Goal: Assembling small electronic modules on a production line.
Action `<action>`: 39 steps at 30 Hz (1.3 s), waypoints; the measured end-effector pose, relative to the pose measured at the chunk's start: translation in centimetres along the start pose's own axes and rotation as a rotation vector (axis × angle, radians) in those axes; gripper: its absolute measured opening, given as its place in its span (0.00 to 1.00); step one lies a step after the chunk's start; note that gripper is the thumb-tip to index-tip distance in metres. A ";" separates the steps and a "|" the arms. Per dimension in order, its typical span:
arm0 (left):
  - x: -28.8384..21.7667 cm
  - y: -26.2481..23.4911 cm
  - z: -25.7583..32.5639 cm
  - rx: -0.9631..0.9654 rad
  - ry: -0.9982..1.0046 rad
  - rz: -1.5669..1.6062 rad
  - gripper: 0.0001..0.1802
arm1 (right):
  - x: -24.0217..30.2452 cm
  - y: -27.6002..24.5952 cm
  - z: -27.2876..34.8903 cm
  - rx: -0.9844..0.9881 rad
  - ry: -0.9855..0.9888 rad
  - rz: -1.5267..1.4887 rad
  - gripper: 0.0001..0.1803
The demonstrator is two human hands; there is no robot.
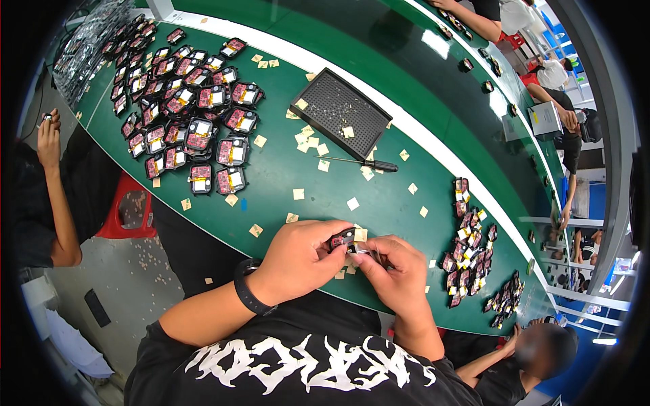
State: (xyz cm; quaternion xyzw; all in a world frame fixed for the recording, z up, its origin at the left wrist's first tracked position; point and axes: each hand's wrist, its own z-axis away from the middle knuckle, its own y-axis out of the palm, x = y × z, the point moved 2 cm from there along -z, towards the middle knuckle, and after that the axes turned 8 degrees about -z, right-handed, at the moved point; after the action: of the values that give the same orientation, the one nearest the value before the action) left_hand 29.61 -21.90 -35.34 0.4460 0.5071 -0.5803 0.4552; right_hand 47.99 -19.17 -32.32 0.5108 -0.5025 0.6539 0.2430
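Just over the near edge of the green table, my left hand (306,249) grips a small black device casing (342,238) with a reddish circuit board inside. My right hand (396,267) meets it from the other side, thumb and fingers pinched at the casing's right end. A small pale square (361,235) shows at that end, between the two hands. What exactly the right fingertips pinch is partly hidden. Beyond the hands lies a screwdriver (380,166) with a black handle and thin shaft. Little pale squares (298,194) are scattered around it.
Many similar open casings (200,135) are heaped at the left, more (467,247) at the right. A black perforated tray (338,111) holding small bits stands at the far middle. Beyond runs a green conveyor (379,47). A red stool (128,210) and other people are nearby.
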 end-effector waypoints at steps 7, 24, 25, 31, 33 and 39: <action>0.1 0.1 0.2 -0.023 -0.025 0.121 0.13 | -0.7 1.4 0.7 -0.087 0.342 -0.565 0.05; 0.4 -0.8 0.0 0.059 -0.028 0.043 0.17 | -1.0 2.1 -0.1 -0.122 0.200 -0.284 0.06; 0.2 -0.9 0.0 0.060 0.012 -0.045 0.17 | -1.1 2.1 -0.2 -0.116 0.211 -0.295 0.06; 0.3 -1.0 0.1 0.122 0.012 0.080 0.18 | -1.5 2.1 -0.7 -0.173 0.274 -0.594 0.05; 0.1 -1.0 0.2 0.123 0.019 0.137 0.18 | -1.4 1.8 -1.0 -0.199 0.273 -0.773 0.06; 0.3 -1.3 0.2 0.152 0.051 0.123 0.18 | -0.4 1.7 -2.0 -0.024 0.529 -0.783 0.07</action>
State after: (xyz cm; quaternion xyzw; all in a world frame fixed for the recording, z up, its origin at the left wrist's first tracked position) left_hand 28.22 -22.04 -35.37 0.5244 0.4446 -0.5764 0.4416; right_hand 45.91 -17.95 -33.34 0.4750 -0.2005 0.6150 0.5966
